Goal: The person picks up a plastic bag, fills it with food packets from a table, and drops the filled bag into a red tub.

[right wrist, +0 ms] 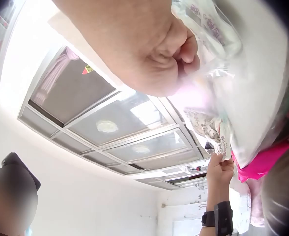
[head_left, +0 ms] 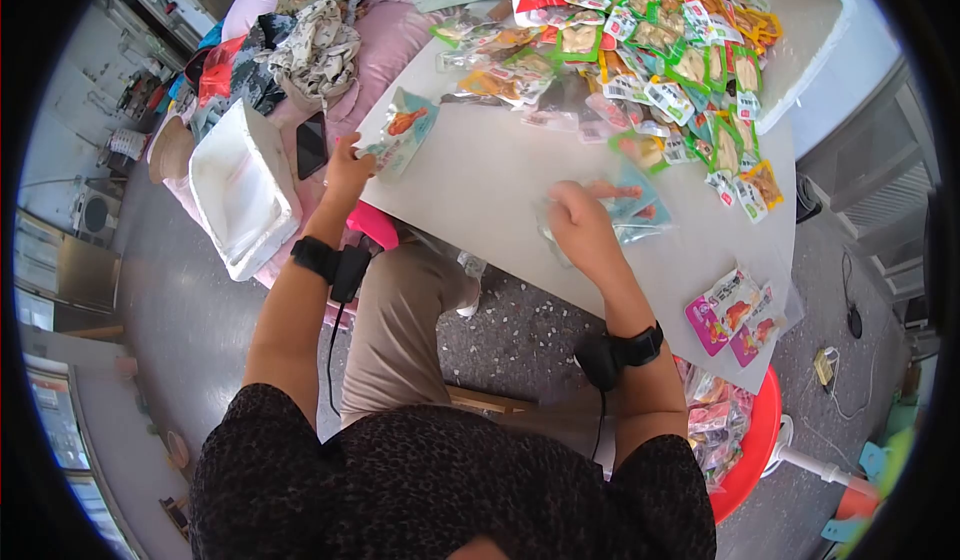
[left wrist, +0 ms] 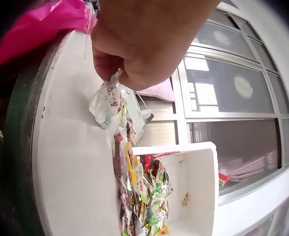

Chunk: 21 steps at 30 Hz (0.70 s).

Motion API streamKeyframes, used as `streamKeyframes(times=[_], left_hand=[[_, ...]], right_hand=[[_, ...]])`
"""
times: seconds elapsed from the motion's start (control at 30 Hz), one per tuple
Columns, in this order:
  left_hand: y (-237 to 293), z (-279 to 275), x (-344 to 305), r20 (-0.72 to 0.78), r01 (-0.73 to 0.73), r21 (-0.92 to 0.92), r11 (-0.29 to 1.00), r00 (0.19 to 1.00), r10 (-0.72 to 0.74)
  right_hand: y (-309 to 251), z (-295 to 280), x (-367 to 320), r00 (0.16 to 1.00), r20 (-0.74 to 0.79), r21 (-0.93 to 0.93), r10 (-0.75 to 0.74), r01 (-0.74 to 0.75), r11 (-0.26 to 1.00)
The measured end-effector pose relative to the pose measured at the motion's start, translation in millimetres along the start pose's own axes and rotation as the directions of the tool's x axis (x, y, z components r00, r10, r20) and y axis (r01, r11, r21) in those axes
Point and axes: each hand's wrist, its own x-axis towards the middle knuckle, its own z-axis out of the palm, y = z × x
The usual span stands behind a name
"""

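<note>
At the table's left edge, my left hand [head_left: 347, 174] pinches a corner of a flat printed plastic food pouch [head_left: 408, 132], pale with a blue and orange picture. The left wrist view shows finger and thumb closed on this pouch [left wrist: 105, 104]. Farther right, over the front part of the table, my right hand [head_left: 583, 222] has its fingers curled on a second pouch [head_left: 645, 218], clear and blue with an orange print. That pouch [right wrist: 210, 29] spreads out past the curled fingers in the right wrist view, partly lost in glare.
Many small snack packets [head_left: 650, 40] spill from a white foam box [head_left: 800, 80] across the white table [head_left: 470, 175]. Pink-and-white packets [head_left: 735, 310] lie at the right corner, above a red basin [head_left: 765, 430] of packets. An empty foam box [head_left: 240, 195] and a phone [head_left: 311, 147] are left.
</note>
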Motion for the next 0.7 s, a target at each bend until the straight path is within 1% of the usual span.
streamKeyframes(times=[0.03, 0.07, 0.13, 0.23, 0.33, 0.43, 0.47, 0.6, 0.7], left_hand=[[1, -2, -6, -0.021, 0.093, -0.167, 0.982, 0.995, -0.098], [-3, -5, -7, -0.025, 0.100, -0.327, 0.940, 0.993, -0.114], [-8, -12, -11, -0.034, 0.099, -0.617, 0.781, 0.988, -0.152], [1, -24, -26, 0.111, 0.198, -0.772, 0.604, 0.978, -0.178], [29, -27, -56, 0.206, 0.243, -0.731, 0.638, 0.969, -0.134], [45, -30, -86, 0.297, 0.271, -0.649, 0.711, 0.950, -0.091], [52, -26, -97, 0.304, 0.297, -0.652, 0.698, 0.945, -0.118], [67, -10, -129, 0.357, 0.297, -0.613, 0.732, 0.931, -0.078], [77, 8, -144, 0.383, 0.322, -0.596, 0.735, 0.919, -0.092]], right_hand=[[0, 2, -1, 1.000, 0.008, 0.011, 0.005, -0.005, 1.000], [1, 3, -1, 1.000, 0.020, -0.004, 0.012, -0.012, 1.000], [1, 5, -1, 0.999, 0.047, -0.030, 0.016, -0.014, 0.999], [4, 4, 0, 0.999, 0.026, -0.044, -0.020, 0.021, 0.999], [1, -1, 0, 0.999, -0.023, 0.060, 0.031, -0.030, 0.998], [2, -3, 3, 0.997, -0.042, 0.098, 0.060, -0.055, 0.994], [2, -3, 3, 0.998, -0.046, 0.091, 0.053, -0.049, 0.995], [-3, -1, 2, 0.998, -0.043, 0.081, 0.037, -0.033, 0.996], [-4, 0, 0, 0.999, -0.037, 0.070, 0.019, -0.016, 0.997]])
